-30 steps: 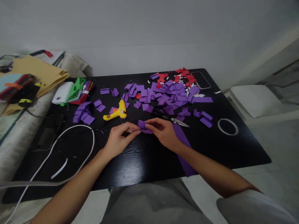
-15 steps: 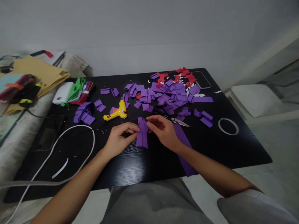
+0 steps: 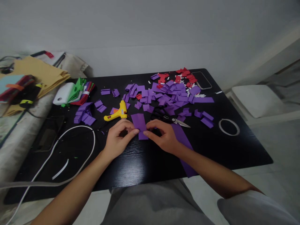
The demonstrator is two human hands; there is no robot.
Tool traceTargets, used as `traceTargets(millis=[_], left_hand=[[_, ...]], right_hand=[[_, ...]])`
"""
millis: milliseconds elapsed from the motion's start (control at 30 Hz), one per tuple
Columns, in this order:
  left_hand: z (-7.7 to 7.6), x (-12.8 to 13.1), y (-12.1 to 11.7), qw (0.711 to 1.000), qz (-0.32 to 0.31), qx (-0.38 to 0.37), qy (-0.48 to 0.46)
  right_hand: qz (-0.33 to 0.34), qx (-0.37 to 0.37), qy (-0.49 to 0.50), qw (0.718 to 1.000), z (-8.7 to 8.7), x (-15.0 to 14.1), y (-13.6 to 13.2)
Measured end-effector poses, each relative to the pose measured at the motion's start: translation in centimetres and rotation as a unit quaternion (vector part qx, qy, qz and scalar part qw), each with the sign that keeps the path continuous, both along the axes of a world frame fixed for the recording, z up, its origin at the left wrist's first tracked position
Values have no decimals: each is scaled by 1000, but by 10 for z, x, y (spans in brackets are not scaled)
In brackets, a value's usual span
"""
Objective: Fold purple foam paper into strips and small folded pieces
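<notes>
Between my two hands is a small piece of purple paper [image 3: 139, 122], creased across its lower part. My left hand [image 3: 119, 136] pinches its left edge with thumb and fingers. On the opposite edge, my right hand [image 3: 162, 134] pinches the same piece, thumb in front. A yellow glue gun [image 3: 118, 112] lies just beyond my left hand. Black-handled scissors [image 3: 175, 120] rest beyond my right hand, their blades pointing right. A long purple paper strip [image 3: 186, 156] lies partly under my right wrist.
Many folded purple pieces [image 3: 173, 93] and red paper scraps [image 3: 187, 75] cover the back of the black table [image 3: 211, 150]. A white cable [image 3: 93, 140] loops at left. A tape ring [image 3: 229, 127] lies right. Bundled coloured paper [image 3: 79, 92] and brown envelopes [image 3: 39, 73] are at left.
The purple paper between my hands has changed from a narrow folded shape with a centre seam to a flatter, plain face tilted upward. Both hands still grip it; the surrounding items have not moved.
</notes>
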State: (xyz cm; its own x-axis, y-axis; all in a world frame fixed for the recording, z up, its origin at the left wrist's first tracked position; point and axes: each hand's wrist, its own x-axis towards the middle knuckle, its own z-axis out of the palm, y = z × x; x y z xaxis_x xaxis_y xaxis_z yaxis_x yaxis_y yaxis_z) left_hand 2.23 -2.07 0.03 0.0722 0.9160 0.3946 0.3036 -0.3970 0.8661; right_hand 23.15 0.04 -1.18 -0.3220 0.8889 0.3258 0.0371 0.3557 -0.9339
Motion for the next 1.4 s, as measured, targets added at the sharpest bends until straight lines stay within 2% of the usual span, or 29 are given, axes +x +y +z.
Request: traceTargets(millis=[133, 267, 400, 600, 733, 1033, 1167, 1267, 1400], left_hand=[[0, 2, -2, 999, -21, -44, -13], [-3, 3, -5, 994, -46, -96, -39], [-4, 4, -5, 992, -45, -100, -57], [-3, 4, -4, 990, -54, -120, -57], [-4, 5, -4, 986, -62, -143, -64], [-2, 8, -3, 990, -60, -113, -53], [0, 5, -3, 994, -58, -90, -30], [-1, 2, -3, 998, -46, -51, 14], [-2, -1, -4, 995, -65, 14, 73]], right_hand=[[45, -118, 41, 991, -1, -3, -3], [39, -172, 63, 982, -3, -5, -4], [36, -188, 74, 979, -5, -5, -4], [25, -146, 60, 987, -4, -5, -4], [21, -148, 64, 987, -5, -5, -3], [31, -157, 70, 985, -7, -6, -1], [53, -202, 92, 974, -2, -2, 2], [63, -247, 105, 961, 0, -1, 3], [46, -223, 65, 971, -1, -3, 3]])
